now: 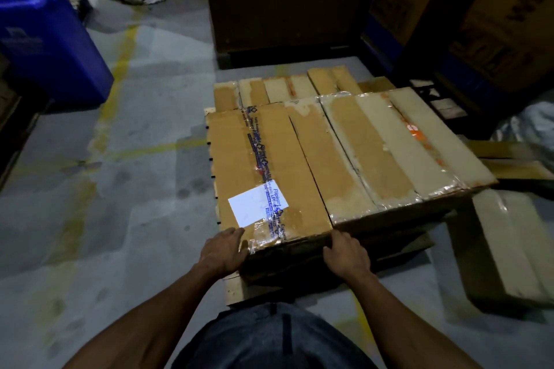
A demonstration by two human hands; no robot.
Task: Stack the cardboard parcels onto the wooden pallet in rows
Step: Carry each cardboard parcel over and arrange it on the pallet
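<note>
The long flat labelled parcel (263, 171) lies on the stack over the wooden pallet (233, 287), left hand (223, 252) and right hand (344, 252) each curling a grip over its near edge; stiff, probably weighty, with slick tape, so the corners look safest.

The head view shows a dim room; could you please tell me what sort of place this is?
Probably a warehouse or parcel depot: taped cardboard parcels lie in rows on a wooden pallet, yellow lines mark the concrete floor, and large printed cartons stand behind.
</note>
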